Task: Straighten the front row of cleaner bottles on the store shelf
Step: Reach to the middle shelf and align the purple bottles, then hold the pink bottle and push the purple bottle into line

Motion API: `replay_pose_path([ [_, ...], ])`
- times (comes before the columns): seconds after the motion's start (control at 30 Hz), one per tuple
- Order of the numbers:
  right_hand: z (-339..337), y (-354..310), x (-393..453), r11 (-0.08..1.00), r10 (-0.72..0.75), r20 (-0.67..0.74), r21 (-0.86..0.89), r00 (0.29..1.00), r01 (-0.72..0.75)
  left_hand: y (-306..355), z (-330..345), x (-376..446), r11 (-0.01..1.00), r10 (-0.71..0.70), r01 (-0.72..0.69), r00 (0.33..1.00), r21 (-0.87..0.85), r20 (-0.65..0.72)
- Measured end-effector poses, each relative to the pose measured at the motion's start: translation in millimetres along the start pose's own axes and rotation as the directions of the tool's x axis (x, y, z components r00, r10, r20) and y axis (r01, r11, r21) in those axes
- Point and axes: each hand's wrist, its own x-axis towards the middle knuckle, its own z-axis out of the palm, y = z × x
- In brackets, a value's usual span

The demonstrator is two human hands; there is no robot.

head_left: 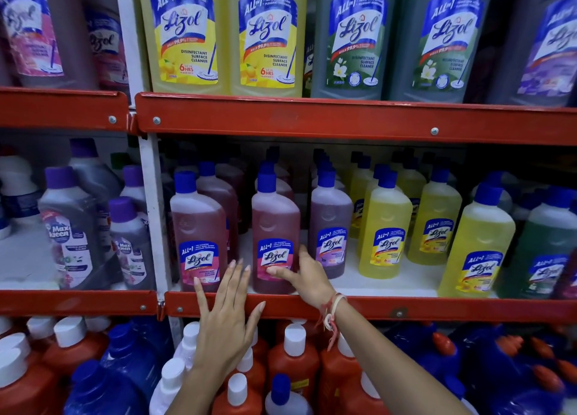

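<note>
On the middle shelf [406,307] the front row of Lizol bottles runs left to right: a pink bottle [199,227], a second pink bottle [274,227], a purple bottle [331,227] set further back, and yellow bottles [384,236] [477,252]. My right hand [307,277] touches the lower right side of the second pink bottle, thumb on its label, fingers spread. My left hand [223,317] hovers open, fingers apart, in front of the shelf edge between the two pink bottles, holding nothing.
Large yellow and green Lizol bottles [184,33] fill the shelf above. Purple Maxkleen bottles [71,227] stand in the left bay past a white upright [153,211]. Orange and blue bottles with white caps [293,352] crowd the shelf below my arms.
</note>
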Motion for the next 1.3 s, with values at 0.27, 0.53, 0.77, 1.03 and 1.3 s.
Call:
replay_pose_path([
  [0.27,-11.5,4.7,-18.3,0.999,-0.038,0.036,-0.004,0.999,0.038,2.1,-2.5,-0.5,0.999,-0.024,0.025,0.999,-0.022,0.031],
  [0.53,-38.4,22.4,-30.9,0.989,-0.098,-0.332,0.069,0.938,0.128,-2.3,-1.3,-1.7,0.998,0.01,-0.015,0.996,0.058,0.084],
  [0.77,-66.3,32.6,-12.6,0.999,0.033,-0.368,0.042,0.929,-0.018,0.9,1.3,-1.0,0.998,-0.013,0.006,0.995,0.068,0.094],
  [1.03,-77.5,44.7,21.6,0.856,0.202,-0.054,0.495,0.978,-0.149,0.4,-2.4,0.2,1.0,-0.023,0.022,0.998,0.017,0.059],
  [1.3,-85.4,47.6,11.8,0.941,0.102,-0.027,0.327,0.994,-0.088,-1.3,-1.3,-0.4,0.998,-0.02,0.018,0.999,0.053,0.042],
])
